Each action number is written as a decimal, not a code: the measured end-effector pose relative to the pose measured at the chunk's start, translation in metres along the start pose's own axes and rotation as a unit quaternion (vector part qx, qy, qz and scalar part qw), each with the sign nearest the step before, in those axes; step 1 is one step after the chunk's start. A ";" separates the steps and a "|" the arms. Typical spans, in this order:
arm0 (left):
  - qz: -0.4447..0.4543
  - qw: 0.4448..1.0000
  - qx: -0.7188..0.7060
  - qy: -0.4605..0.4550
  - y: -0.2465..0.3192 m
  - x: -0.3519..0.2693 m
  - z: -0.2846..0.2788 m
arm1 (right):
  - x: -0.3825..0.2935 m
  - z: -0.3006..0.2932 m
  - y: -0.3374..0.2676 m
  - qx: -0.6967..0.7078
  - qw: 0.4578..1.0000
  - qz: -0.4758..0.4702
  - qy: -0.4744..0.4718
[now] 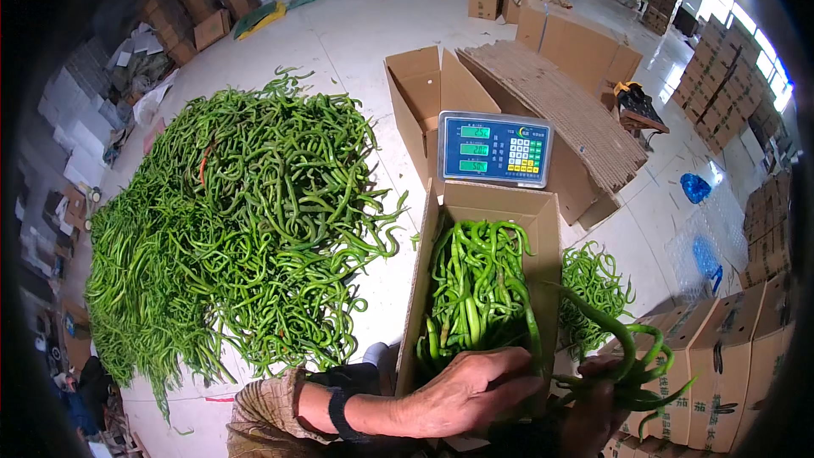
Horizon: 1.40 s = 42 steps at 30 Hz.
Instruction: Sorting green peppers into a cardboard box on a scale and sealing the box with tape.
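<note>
Long green chili peppers [477, 267] fill much of an open cardboard carton [414, 305] in front of me. Over the carton's near end, my left hand [470, 388] has its fingers bent around the lower end of one long pepper [533, 324]; the fingertips are slightly blurred. To the right of the carton, my right hand [594, 404] grips a loose bunch of green peppers [626, 362], their curved ends sticking out past the fingers. That hand is dark and partly hidden by the bunch. Behind the carton stands a digital scale display [496, 149] with lit green readouts.
A big heap of green peppers [241, 229] covers the floor at left; a smaller pile [594, 292] lies right of the carton. Flattened cardboard [553, 108] and another open carton [413, 95] stand behind the scale. Packed cartons [712, 362] stand at near right.
</note>
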<state>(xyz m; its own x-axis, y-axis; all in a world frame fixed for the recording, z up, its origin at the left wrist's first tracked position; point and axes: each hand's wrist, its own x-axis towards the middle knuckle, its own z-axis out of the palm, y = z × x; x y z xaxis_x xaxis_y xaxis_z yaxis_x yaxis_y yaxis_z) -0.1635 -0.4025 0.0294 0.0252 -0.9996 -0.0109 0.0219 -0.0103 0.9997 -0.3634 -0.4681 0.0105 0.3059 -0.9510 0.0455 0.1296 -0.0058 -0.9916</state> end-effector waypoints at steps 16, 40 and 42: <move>-0.064 0.994 0.089 -0.023 -0.011 0.004 -0.025 | 0.000 -0.012 0.009 -0.234 0.967 -0.090 -0.043; 0.016 0.999 0.034 0.038 -0.005 -0.007 -0.018 | 0.004 0.019 -0.010 -0.064 0.983 0.130 -0.109; 0.008 1.000 0.005 0.006 -0.009 -0.007 -0.015 | 0.004 0.019 -0.009 -0.057 0.978 0.167 -0.113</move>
<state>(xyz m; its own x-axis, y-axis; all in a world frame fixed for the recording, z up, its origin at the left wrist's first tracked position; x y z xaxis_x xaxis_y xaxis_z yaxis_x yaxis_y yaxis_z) -0.1493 -0.3950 0.0203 0.0373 -0.9993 0.0051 0.0114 0.0055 0.9999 -0.3459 -0.4659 0.0216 0.5157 -0.8133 -0.2695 -0.1154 0.2457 -0.9624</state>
